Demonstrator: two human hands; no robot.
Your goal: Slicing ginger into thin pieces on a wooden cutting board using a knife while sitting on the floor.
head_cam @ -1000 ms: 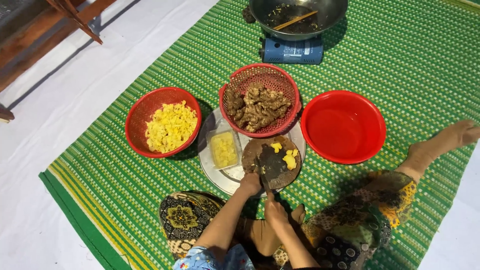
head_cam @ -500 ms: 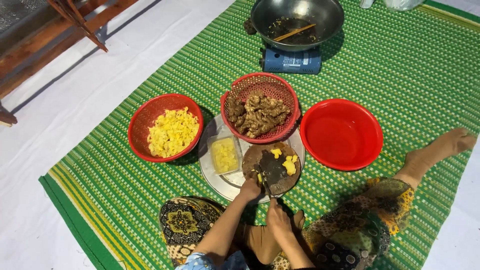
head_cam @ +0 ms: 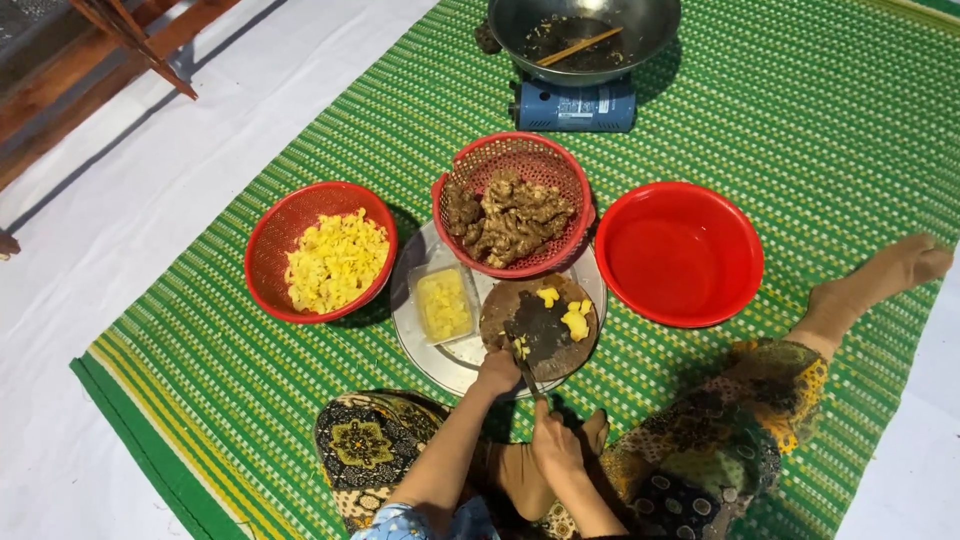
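Since a second ago the left hand has kept to the near edge of the round board, fingers seemingly pinched on a small yellow piece, though that is tiny here. The right hand still grips a knife, blade beside that piece, so slicing seems under way. More yellow chunks lie on the board.

- A round, dark wooden cutting board lies flat on a round silver metal tray, at its near right part, just in front of the red mesh basket.
- Small yellow cut pieces sit on the board's far right part; a few more lie at its near left edge.
- A thin knife points across the board's near edge, held at its handle.
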